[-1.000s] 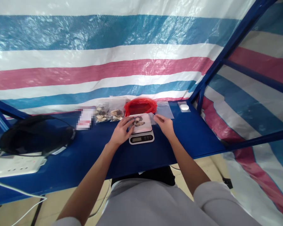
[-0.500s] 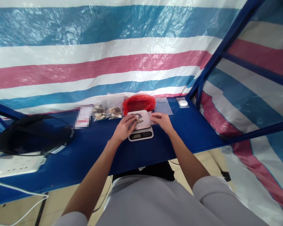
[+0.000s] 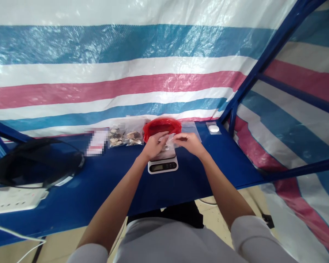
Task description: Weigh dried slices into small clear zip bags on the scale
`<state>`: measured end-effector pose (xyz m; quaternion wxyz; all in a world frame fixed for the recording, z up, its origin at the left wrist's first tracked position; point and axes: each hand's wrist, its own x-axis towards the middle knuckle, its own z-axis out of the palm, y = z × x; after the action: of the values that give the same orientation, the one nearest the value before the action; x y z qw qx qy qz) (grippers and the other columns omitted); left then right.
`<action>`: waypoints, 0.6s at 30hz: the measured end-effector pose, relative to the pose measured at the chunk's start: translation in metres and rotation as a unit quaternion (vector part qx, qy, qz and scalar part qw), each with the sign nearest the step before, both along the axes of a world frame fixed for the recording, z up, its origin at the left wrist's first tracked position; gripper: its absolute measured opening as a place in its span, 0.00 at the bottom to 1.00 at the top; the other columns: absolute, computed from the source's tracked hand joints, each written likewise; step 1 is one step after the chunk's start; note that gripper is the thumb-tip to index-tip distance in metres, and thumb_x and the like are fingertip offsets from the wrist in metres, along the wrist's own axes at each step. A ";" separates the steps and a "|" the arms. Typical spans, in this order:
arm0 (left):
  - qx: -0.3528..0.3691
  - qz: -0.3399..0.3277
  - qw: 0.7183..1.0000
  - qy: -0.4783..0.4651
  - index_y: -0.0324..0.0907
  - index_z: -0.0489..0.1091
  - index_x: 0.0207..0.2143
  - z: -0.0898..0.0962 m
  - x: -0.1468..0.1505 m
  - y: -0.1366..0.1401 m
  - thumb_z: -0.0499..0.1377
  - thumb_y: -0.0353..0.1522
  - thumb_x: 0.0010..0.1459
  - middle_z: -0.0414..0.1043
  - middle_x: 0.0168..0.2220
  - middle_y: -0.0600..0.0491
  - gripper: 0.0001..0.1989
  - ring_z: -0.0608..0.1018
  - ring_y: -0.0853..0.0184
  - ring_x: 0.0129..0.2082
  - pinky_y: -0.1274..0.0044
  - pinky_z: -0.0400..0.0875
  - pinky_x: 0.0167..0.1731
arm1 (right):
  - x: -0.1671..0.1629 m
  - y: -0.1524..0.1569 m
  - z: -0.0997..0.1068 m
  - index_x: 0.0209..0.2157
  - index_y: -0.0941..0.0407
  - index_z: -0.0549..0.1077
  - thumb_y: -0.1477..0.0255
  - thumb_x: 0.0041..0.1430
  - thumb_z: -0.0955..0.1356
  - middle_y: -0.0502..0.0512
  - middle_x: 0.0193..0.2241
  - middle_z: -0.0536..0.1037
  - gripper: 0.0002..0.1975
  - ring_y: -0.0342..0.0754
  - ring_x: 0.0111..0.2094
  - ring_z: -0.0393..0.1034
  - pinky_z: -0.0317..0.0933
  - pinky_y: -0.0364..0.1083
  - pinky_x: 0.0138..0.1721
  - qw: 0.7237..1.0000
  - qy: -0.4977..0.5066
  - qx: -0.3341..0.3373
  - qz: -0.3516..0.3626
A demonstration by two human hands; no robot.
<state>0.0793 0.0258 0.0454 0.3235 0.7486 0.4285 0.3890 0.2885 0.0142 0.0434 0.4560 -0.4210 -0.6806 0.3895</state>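
Note:
A small clear plastic bag [image 3: 170,141] with a few small pieces in it is held above a white digital kitchen scale [image 3: 163,166]. My right hand [image 3: 191,143] pinches the bag's right edge between thumb and fingertips. On the other side, my left hand [image 3: 153,146] has its thumb and fingers about the bag's left part, where the pieces lie; its exact grip is partly hidden. The scale's pale platform shows under the hands, its display facing me. Just behind stands a red plastic-lined round container [image 3: 149,128], its contents hard to make out.
Two filled clear bags [image 3: 117,136] lean left of the red container, beside a blurred label packet [image 3: 97,142]. Flat empty bags [image 3: 193,130] and a bagged white oval item [image 3: 214,128] lie right. A black visor-like object [image 3: 35,164] and power strip [image 3: 16,201] occupy the blue table's left.
The bag has come up off the scale's platform, with both hands raised slightly along with it. The view has tilted a little upward.

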 end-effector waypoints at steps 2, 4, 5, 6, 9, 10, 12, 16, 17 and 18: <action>-0.042 0.007 0.999 -0.019 0.40 0.77 0.51 0.007 0.003 0.002 0.55 0.48 0.65 0.81 0.46 0.46 0.25 0.81 0.58 0.43 0.70 0.75 0.45 | 0.003 0.007 0.009 0.36 0.52 0.84 0.68 0.57 0.71 0.52 0.36 0.85 0.08 0.51 0.37 0.79 0.71 0.49 0.44 0.999 -0.038 0.031 0.014; -0.080 0.002 0.996 -0.040 0.40 0.78 0.49 0.012 0.003 0.006 0.55 0.50 0.64 0.81 0.44 0.48 0.26 0.81 0.58 0.43 0.71 0.74 0.45 | 0.006 0.014 0.016 0.37 0.52 0.84 0.70 0.58 0.71 0.52 0.37 0.85 0.08 0.51 0.39 0.80 0.71 0.48 0.45 0.996 -0.068 0.055 0.024; -0.098 -0.006 0.994 -0.053 0.40 0.79 0.48 0.013 0.003 0.008 0.56 0.51 0.63 0.82 0.43 0.49 0.26 0.80 0.58 0.43 0.71 0.74 0.45 | 0.008 0.017 0.019 0.37 0.51 0.84 0.70 0.59 0.71 0.52 0.37 0.85 0.08 0.52 0.39 0.80 0.71 0.48 0.45 0.994 -0.079 0.064 0.031; -0.115 -0.014 0.991 -0.070 0.40 0.79 0.47 0.015 0.003 0.010 0.58 0.51 0.62 0.82 0.43 0.49 0.26 0.80 0.58 0.43 0.72 0.74 0.45 | 0.009 0.021 0.022 0.37 0.51 0.84 0.70 0.59 0.71 0.52 0.37 0.85 0.08 0.52 0.39 0.80 0.71 0.48 0.44 0.993 -0.087 0.069 0.039; -0.168 -0.028 0.977 -0.125 0.42 0.80 0.47 0.016 -0.001 0.018 0.62 0.50 0.59 0.81 0.42 0.49 0.25 0.79 0.60 0.41 0.74 0.73 0.40 | 0.011 0.033 0.026 0.36 0.50 0.84 0.69 0.60 0.71 0.51 0.38 0.85 0.08 0.52 0.39 0.80 0.71 0.48 0.44 0.991 -0.089 0.071 0.064; -0.187 -0.032 0.972 -0.140 0.42 0.80 0.47 0.016 -0.003 0.021 0.63 0.50 0.58 0.81 0.40 0.49 0.24 0.79 0.61 0.38 0.75 0.73 0.37 | 0.012 0.038 0.027 0.36 0.50 0.85 0.68 0.60 0.71 0.51 0.38 0.85 0.08 0.53 0.40 0.80 0.71 0.48 0.45 0.991 -0.086 0.069 0.071; -0.218 -0.048 0.962 -0.158 0.42 0.81 0.45 0.014 -0.005 0.024 0.63 0.49 0.58 0.80 0.34 0.50 0.23 0.77 0.66 0.31 0.77 0.71 0.31 | 0.012 0.046 0.027 0.35 0.49 0.85 0.66 0.60 0.71 0.51 0.37 0.85 0.08 0.53 0.40 0.80 0.71 0.49 0.45 0.991 -0.078 0.065 0.085; -0.253 -0.061 0.946 -0.192 0.41 0.82 0.41 0.005 -0.005 0.031 0.66 0.45 0.56 0.78 0.29 0.52 0.19 0.74 0.69 0.26 0.79 0.68 0.27 | 0.012 0.060 0.026 0.34 0.50 0.84 0.66 0.58 0.71 0.52 0.36 0.85 0.07 0.54 0.39 0.80 0.71 0.50 0.45 0.990 -0.070 0.053 0.112; -0.257 -0.054 0.942 -0.207 0.41 0.82 0.40 0.002 -0.005 0.033 0.68 0.45 0.55 0.78 0.31 0.52 0.18 0.74 0.69 0.27 0.79 0.69 0.28 | 0.012 0.063 0.025 0.34 0.50 0.84 0.66 0.58 0.72 0.52 0.36 0.85 0.07 0.53 0.39 0.80 0.71 0.50 0.45 0.990 -0.070 0.049 0.112; -0.260 -0.043 0.938 -0.224 0.41 0.81 0.39 -0.001 -0.004 0.034 0.69 0.44 0.53 0.79 0.32 0.51 0.17 0.75 0.69 0.28 0.79 0.69 0.29 | 0.013 0.065 0.023 0.35 0.50 0.84 0.67 0.58 0.72 0.52 0.35 0.85 0.07 0.53 0.38 0.80 0.71 0.50 0.44 0.991 -0.068 0.044 0.108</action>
<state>0.0757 0.0600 0.0449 0.6111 0.5495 0.3983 0.4073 0.3011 0.0796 0.0666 0.3818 -0.3495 -0.7683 0.3764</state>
